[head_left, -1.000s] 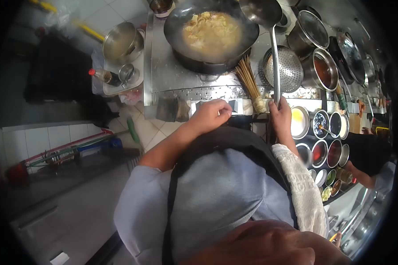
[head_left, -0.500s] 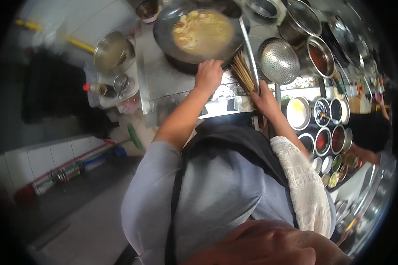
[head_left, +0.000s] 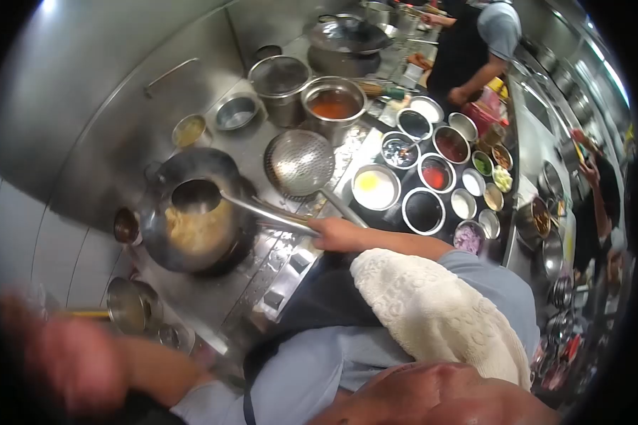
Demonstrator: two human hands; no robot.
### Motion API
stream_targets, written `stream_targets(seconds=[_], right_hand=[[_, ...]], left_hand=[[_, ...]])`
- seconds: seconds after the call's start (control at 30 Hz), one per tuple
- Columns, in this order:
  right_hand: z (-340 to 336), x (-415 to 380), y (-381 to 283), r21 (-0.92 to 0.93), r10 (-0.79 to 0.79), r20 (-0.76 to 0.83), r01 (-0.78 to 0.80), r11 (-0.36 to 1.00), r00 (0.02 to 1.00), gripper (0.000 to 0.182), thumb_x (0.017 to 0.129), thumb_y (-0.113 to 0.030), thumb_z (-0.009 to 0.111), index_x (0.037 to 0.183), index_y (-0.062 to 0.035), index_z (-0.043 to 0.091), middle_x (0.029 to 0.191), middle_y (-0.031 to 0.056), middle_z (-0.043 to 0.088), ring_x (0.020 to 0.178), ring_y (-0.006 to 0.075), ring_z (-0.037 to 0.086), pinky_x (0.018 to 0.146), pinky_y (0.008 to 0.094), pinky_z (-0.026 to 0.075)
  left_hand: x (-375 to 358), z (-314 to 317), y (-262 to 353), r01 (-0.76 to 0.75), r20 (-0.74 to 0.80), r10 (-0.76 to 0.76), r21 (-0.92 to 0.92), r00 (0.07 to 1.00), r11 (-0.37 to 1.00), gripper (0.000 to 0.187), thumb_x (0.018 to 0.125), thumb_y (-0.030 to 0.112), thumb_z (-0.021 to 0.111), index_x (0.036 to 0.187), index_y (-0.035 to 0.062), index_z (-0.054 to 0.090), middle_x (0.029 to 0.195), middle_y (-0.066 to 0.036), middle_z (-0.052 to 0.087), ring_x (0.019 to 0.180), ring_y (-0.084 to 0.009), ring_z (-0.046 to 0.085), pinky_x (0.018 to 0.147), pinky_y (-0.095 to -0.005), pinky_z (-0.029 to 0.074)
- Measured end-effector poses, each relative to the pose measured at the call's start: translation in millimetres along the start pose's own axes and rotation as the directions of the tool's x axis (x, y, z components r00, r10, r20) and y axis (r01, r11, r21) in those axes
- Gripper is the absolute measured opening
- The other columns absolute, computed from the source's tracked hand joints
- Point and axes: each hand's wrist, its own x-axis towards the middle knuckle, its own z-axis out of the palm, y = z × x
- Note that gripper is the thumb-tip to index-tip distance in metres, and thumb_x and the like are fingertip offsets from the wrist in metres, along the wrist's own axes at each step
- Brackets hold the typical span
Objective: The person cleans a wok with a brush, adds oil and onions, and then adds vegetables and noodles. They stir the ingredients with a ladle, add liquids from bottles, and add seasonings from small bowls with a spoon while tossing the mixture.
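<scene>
My right hand (head_left: 337,234) is wrapped round the handle of a long metal ladle (head_left: 197,196), whose dark bowl is over the wok (head_left: 234,244). In the wok lies pale yellow food (head_left: 198,230) with liquid, a little steamy. My left hand (head_left: 81,354) is raised at the lower left, away from the wok, and smeared by motion; its fingers cannot be made out. A round perforated strainer (head_left: 299,163) lies right of the wok, its handle passing close to my right hand.
Beyond the strainer are a pot of red-orange liquid (head_left: 333,105) and a mesh-topped pot (head_left: 279,76). Several sauce and ingredient bowls (head_left: 376,187) stand to the right. A metal bowl (head_left: 127,306) is at the left. Another person (head_left: 468,53) stands at the back.
The view has swung to the right. My left hand has left the wok's rim and risen to the lower left. The ladle's bowl now shows above the food.
</scene>
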Motion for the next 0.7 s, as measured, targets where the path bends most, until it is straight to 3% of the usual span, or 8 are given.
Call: stream_targets(seconds=[0.07, 0.13, 0.23, 0.3, 0.33, 0.57, 0.63, 0.7], right_hand=[[2.8, 2.0, -3.6, -0.011, -0.014, 0.007, 0.014, 1.000, 1.000, 0.036, 0.085, -0.025, 0.061, 0.112, -0.0013, 0.057, 0.094, 0.0258, 0.067, 0.091, 0.0439, 0.066, 0.081, 0.0524, 0.051], [3.5, 4.8, -2.2, -0.023, -0.023, 0.013, 0.023, 0.999, 1.000, 0.037, 0.085, -0.026, 0.061, 0.112, -0.0014, 0.057, 0.094, 0.0257, 0.067, 0.091, 0.0439, 0.066, 0.080, 0.0526, 0.051], [14.3, -3.6, 1.0, -0.017, -0.092, 0.007, 0.092, 0.996, 0.996, 0.037, 0.085, -0.026, 0.061, 0.113, -0.0013, 0.057, 0.095, 0.0266, 0.066, 0.093, 0.0439, 0.066, 0.081, 0.0530, 0.051], [2.6, -0.7, -2.6, -0.060, 0.005, 0.082, -0.001, 0.998, 0.997, 0.038, 0.084, -0.025, 0.061, 0.113, -0.0012, 0.057, 0.097, 0.0275, 0.066, 0.094, 0.0439, 0.065, 0.082, 0.0534, 0.051], [-8.9, -7.1, -12.4, -0.002, -0.063, 0.071, 0.063, 0.998, 0.995, 0.039, 0.085, -0.025, 0.061, 0.116, -0.0016, 0.057, 0.097, 0.0272, 0.066, 0.094, 0.0441, 0.065, 0.083, 0.0533, 0.051], [-1.7, -7.9, 0.9, 0.010, -0.031, 0.066, 0.030, 0.999, 0.997, 0.035, 0.086, -0.021, 0.064, 0.116, -0.0031, 0.059, 0.093, 0.0254, 0.067, 0.089, 0.0430, 0.066, 0.081, 0.0503, 0.052], [-6.3, -8.0, 0.7, 0.050, 0.015, 0.099, -0.020, 0.999, 0.995, 0.040, 0.087, -0.023, 0.062, 0.120, -0.0010, 0.057, 0.101, 0.0288, 0.066, 0.097, 0.0456, 0.065, 0.085, 0.0511, 0.050], [2.5, -4.1, 15.9, 0.026, -0.024, 0.052, 0.023, 0.999, 0.998, 0.038, 0.086, -0.024, 0.063, 0.115, -0.0007, 0.057, 0.099, 0.0289, 0.066, 0.095, 0.0456, 0.065, 0.084, 0.0507, 0.050]], left_hand=[[27.0, 1.0, 28.7, -0.251, 0.067, 0.250, 0.014, 0.966, 0.968, 0.053, 0.096, 0.033, 0.055, 0.138, 0.0007, 0.054, 0.125, -0.019, 0.063, 0.122, -0.0346, 0.057, 0.113, -0.0458, 0.038], [26.9, 10.5, 41.6, -0.338, 0.201, 0.313, 0.108, 0.928, 0.935, 0.052, 0.096, 0.033, 0.054, 0.137, 0.0010, 0.055, 0.125, -0.019, 0.063, 0.121, -0.0349, 0.057, 0.112, -0.0469, 0.038], [17.5, 28.3, 40.5, -0.374, 0.327, 0.299, 0.197, 0.896, 0.906, 0.050, 0.096, 0.034, 0.054, 0.135, 0.0014, 0.055, 0.124, -0.019, 0.063, 0.120, -0.0353, 0.057, 0.111, -0.0485, 0.038], [12.7, 27.7, 49.7, -0.437, 0.392, 0.318, 0.264, 0.863, 0.860, 0.049, 0.097, 0.034, 0.053, 0.134, 0.0016, 0.056, 0.123, -0.019, 0.063, 0.119, -0.0355, 0.058, 0.111, -0.0495, 0.038], [11.3, 22.8, 54.0, -0.453, 0.422, 0.316, 0.278, 0.850, 0.847, 0.048, 0.097, 0.034, 0.053, 0.133, 0.0018, 0.056, 0.123, -0.020, 0.063, 0.119, -0.0357, 0.058, 0.111, -0.0501, 0.039], [22.3, 11.4, 108.8, -0.531, 0.532, 0.274, 0.421, 0.801, 0.735, 0.044, 0.098, 0.034, 0.051, 0.128, 0.0027, 0.057, 0.122, -0.020, 0.063, 0.117, -0.0366, 0.058, 0.109, -0.0538, 0.039], [30.4, 12.5, 126.7, -0.547, 0.546, 0.271, 0.443, 0.793, 0.710, 0.043, 0.098, 0.034, 0.051, 0.127, 0.0030, 0.058, 0.121, -0.020, 0.063, 0.116, -0.0369, 0.058, 0.109, -0.0548, 0.040], [45.1, 9.9, 148.5, -0.561, 0.577, 0.243, 0.471, 0.779, 0.681, 0.042, 0.098, 0.035, 0.050, 0.126, 0.0033, 0.058, 0.121, -0.020, 0.063, 0.116, -0.0372, 0.058, 0.108, -0.0559, 0.040]])
